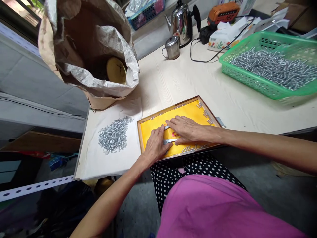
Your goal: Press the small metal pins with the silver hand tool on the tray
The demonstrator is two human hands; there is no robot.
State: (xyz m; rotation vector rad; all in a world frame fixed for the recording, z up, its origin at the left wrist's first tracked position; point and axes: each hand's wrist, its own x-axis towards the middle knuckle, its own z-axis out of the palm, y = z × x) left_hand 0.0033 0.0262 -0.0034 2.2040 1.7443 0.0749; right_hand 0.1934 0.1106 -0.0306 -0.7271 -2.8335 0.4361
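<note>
A person's left hand (156, 142) and right hand (187, 129) meet over two narrow metal strips (170, 141), fingers and thumbs at their ends; whether they grasp the strips or merely press on them cannot be told. The hands cover the ends, so it is unclear whether the strips are one piece or two. The strips are flat, smooth and silvery, lying roughly parallel over a shallow tray (146, 119) at the table's near edge, just above the lap. The tray is rectangular, with a brown rim and a bright yellow bottom; a red print is partly hidden by the right hand. Small, shiny metal pins (207, 115) lie along its sides, those nearest the person hard to count. To the left, a heap of short pins (115, 135) rests on a white sheet (91, 165). Behind it stands a crumpled sack (111, 89), its interior dark around a half-hidden yellow object (116, 70). Across the pale table (168, 82), a perforated green plastic basket (250, 84) of metal rods (274, 67) is cut off at right.
</note>
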